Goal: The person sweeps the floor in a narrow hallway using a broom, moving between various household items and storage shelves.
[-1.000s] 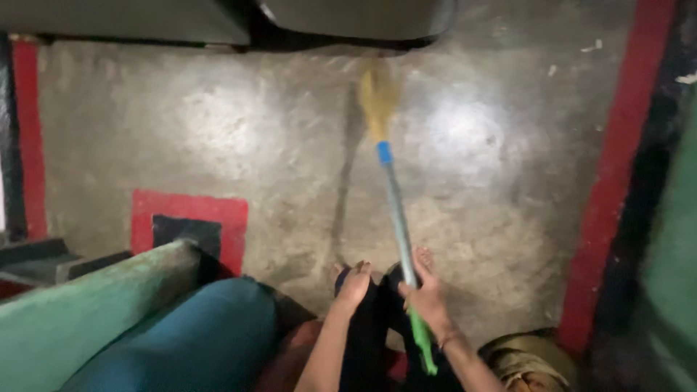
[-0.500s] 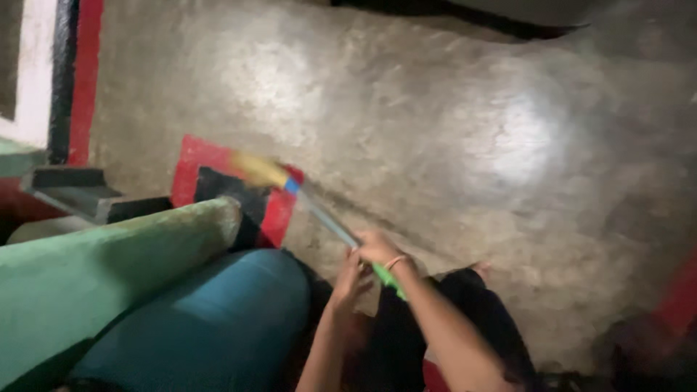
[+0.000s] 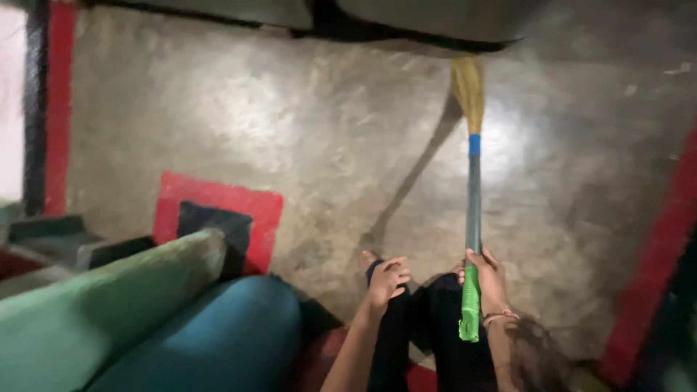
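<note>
The right hand was closed round the broom at lower right of the frame, fingers wrapped where the grey shaft met the green ribbed grip. Most of the green grip stuck out below the fist, toward the bottom edge; the shaft ran almost straight up from the hand, past a blue collar, to the yellowish bristles near the top centre-right. Bristle tips sat at the dark gap under the grey furniture along the top edge, whether touching the floor or just above it, couldn't tell (too blurred).

The left hand was just left of the broom, apart from it, fingers curled loosely on the dark trouser leg; it held nothing that I could see.

A thin bracelet showed at the right wrist. Both forearms were cut off by the bottom edge. At lower left a green roll and a blue roll lay side by side, both cropped. Behind them, a red square with a black centre was painted on the floor, partly hidden by the green roll. Red stripe at far right was smeared by blur.
</note>
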